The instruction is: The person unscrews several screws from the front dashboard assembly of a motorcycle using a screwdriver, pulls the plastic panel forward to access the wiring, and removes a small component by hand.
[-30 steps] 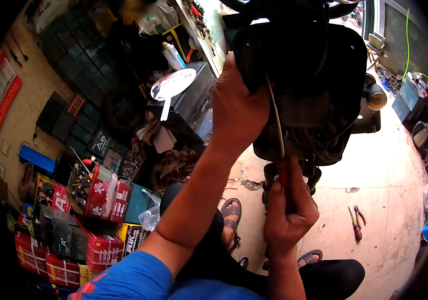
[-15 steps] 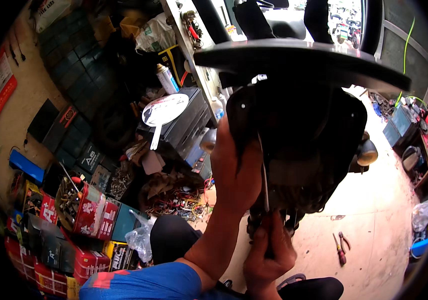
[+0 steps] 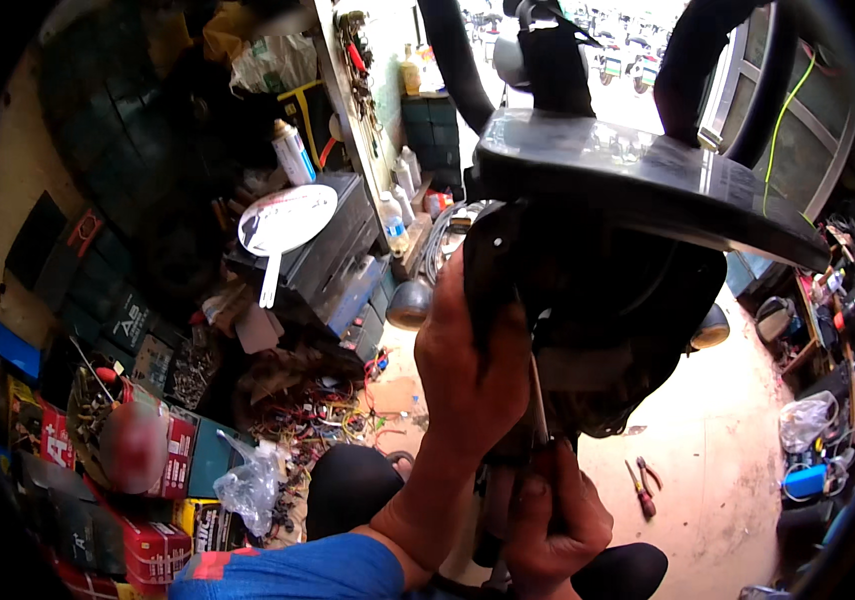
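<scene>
A dark housing [image 3: 598,300] of a vehicle fills the middle, its inside in deep shadow. Above it juts a broad glossy black panel [image 3: 638,165]. My left hand [image 3: 468,360] grips the left edge of the housing, with some fingers hidden in the dark. Below it, my right hand [image 3: 556,510] is closed around what looks like a screwdriver [image 3: 539,400]. Its thin metal shaft points up into the housing beside my left hand; the handle is hidden in my fingers, and the tip is lost in shadow.
Pliers [image 3: 651,473] and another screwdriver [image 3: 642,490] lie on the floor to the right. At left stand a black drawer cabinet [image 3: 323,250] with a white hand fan [image 3: 288,220] and spray can [image 3: 294,152], battery boxes [image 3: 158,550] and tangled wires [image 3: 328,405]. Cluttered shelves [image 3: 838,310] line the right.
The view has shifted, showing more of the glossy panel's top and the doorway. Both hands keep their grip, the right one still around the screwdriver below the left.
</scene>
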`<move>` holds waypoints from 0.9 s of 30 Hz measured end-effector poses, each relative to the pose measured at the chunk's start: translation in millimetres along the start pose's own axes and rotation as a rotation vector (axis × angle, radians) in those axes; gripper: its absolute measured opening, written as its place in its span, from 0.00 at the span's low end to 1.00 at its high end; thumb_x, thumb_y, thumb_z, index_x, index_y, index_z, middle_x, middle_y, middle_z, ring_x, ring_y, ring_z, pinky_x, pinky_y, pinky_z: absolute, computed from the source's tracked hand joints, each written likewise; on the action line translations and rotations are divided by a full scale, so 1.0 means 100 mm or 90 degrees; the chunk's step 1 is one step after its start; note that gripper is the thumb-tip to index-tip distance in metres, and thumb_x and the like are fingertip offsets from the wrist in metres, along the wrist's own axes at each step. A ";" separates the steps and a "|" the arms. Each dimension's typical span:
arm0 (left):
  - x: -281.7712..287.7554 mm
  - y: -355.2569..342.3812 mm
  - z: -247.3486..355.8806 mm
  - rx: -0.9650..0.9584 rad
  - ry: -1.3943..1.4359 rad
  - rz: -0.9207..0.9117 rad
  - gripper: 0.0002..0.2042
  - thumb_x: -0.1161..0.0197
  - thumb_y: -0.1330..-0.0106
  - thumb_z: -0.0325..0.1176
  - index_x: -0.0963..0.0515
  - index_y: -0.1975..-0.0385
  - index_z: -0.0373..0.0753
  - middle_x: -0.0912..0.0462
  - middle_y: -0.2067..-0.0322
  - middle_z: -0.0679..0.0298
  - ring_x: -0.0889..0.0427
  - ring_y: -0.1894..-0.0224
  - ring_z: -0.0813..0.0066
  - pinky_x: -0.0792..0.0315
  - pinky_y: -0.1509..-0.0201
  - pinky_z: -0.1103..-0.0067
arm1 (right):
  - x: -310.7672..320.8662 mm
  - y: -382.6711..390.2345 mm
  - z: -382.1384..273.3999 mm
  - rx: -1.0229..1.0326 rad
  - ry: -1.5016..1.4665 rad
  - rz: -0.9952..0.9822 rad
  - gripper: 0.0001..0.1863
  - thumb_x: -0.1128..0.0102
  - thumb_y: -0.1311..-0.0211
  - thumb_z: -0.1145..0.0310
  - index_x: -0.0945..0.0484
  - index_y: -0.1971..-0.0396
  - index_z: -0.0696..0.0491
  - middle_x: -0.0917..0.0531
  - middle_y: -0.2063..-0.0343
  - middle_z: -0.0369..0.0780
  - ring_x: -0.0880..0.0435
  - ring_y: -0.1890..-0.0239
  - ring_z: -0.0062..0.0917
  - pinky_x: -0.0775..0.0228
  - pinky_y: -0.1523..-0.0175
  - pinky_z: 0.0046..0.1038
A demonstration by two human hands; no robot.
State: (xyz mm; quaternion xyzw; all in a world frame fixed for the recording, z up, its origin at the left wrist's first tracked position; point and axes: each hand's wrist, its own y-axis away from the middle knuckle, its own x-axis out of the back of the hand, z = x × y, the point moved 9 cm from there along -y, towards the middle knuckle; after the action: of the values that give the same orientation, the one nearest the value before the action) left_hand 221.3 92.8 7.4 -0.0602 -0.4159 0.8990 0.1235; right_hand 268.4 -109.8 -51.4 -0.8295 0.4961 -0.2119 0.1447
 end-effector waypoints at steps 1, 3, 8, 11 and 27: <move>0.00 0.00 0.00 -0.008 0.007 0.014 0.26 0.40 0.24 0.27 0.30 0.28 0.32 0.13 0.48 0.50 0.11 0.48 0.57 0.20 0.41 0.67 | 0.01 -0.02 -0.04 0.009 0.011 -0.007 0.23 0.36 0.27 0.70 0.18 0.40 0.70 0.09 0.62 0.47 0.12 0.64 0.25 0.21 0.56 0.26; -0.01 -0.01 0.01 0.014 -0.014 0.009 0.26 0.39 0.25 0.28 0.30 0.28 0.32 0.13 0.47 0.48 0.11 0.48 0.52 0.20 0.41 0.64 | 0.06 -0.03 0.01 -0.025 0.009 -0.020 0.22 0.36 0.27 0.72 0.18 0.39 0.70 0.08 0.61 0.47 0.13 0.64 0.23 0.22 0.57 0.24; 0.00 -0.01 0.01 0.000 -0.034 0.035 0.27 0.37 0.27 0.28 0.30 0.29 0.31 0.15 0.45 0.43 0.12 0.46 0.43 0.20 0.40 0.61 | 0.13 -0.05 -0.04 -0.086 0.020 -0.035 0.22 0.36 0.29 0.76 0.18 0.39 0.70 0.07 0.59 0.49 0.13 0.63 0.22 0.21 0.55 0.24; 0.02 -0.01 0.02 -0.001 -0.038 0.039 0.27 0.36 0.28 0.28 0.29 0.30 0.31 0.16 0.45 0.42 0.12 0.46 0.40 0.20 0.40 0.60 | 0.14 -0.18 -0.25 0.026 0.088 -0.069 0.21 0.37 0.31 0.79 0.18 0.40 0.70 0.07 0.60 0.51 0.09 0.61 0.27 0.20 0.52 0.26; 0.04 -0.01 0.05 -0.005 -0.046 0.070 0.23 0.40 0.27 0.26 0.26 0.32 0.32 0.13 0.50 0.43 0.11 0.49 0.42 0.19 0.42 0.60 | 0.35 -0.43 -0.70 0.172 0.161 -0.066 0.22 0.31 0.41 0.87 0.13 0.45 0.65 0.09 0.70 0.47 0.12 0.74 0.29 0.23 0.64 0.25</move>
State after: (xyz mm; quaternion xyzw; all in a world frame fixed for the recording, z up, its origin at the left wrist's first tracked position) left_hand 216.3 90.8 11.0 -0.0513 -0.4200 0.9042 0.0589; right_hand 281.2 -123.1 35.5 -0.7939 0.4339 -0.3860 0.1800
